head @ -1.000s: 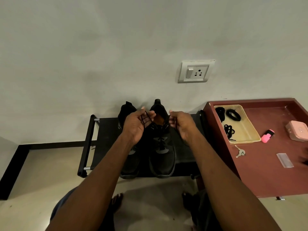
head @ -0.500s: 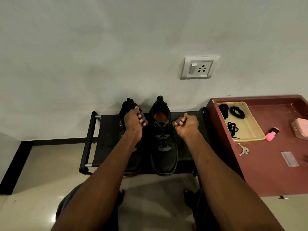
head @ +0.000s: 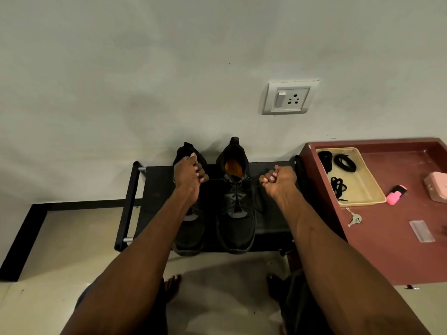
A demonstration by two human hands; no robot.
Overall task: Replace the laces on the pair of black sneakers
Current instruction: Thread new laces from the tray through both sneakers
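Two black sneakers stand side by side on a low black shoe rack (head: 159, 182), toes toward me. The right sneaker (head: 238, 221) has an orange insole and a black lace (head: 235, 189) crossing its eyelets. My left hand (head: 187, 174) and my right hand (head: 279, 181) are pulled apart to either side of this shoe, each fisted round one end of that lace, which runs taut between them. The left sneaker (head: 189, 228) is mostly hidden under my left forearm.
A dark red table (head: 399, 250) stands at the right with a beige tray (head: 367, 189) holding black laces (head: 344, 163), a pink highlighter (head: 395, 195), keys (head: 353, 217), a pink box (head: 437, 187) and a clear strip. A wall socket (head: 289, 97) is above. My bare feet rest on the floor below.
My hands were close together above the right sneaker's opening; they have spread sideways and lower, drawing the lace ends outward and tight.
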